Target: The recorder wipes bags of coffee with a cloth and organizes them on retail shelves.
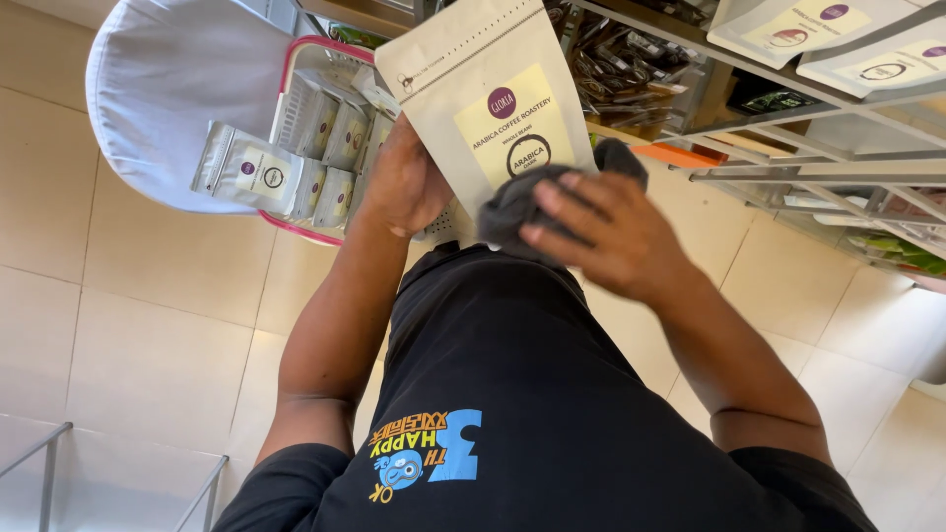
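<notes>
Cream floor tiles point(148, 296) beneath, glossy, filling the lower and left view. Metal wire shelving point(788, 167) at upper right, stocked with pale pouches and dark packets. White rounded chair or stool back point(168, 89) at upper left, with a pink-rimmed white basket point(296, 79) resting against it. Basket loaded with small silver-grey coffee packets point(330, 138), one point(246, 167) lying over the rim; apparently gathered there for handling in turn.

Large kraft-coloured coffee pouch point(483, 89) held up in front of the chest, label side facing the camera, seemingly so that its face can be reached by the other hand. Left hand point(404, 187) closed around the pouch's lower left edge, grip narrow and firm, thumb side hidden behind the pouch. Right hand point(601, 232) pressed flat over a dark grey cloth point(532, 202), fingers spread and loosely curled, grip holding the cloth against the pouch's lower right corner. Cloth bunched, touching the label's bottom edge. Slight motion blur on right hand.
</notes>
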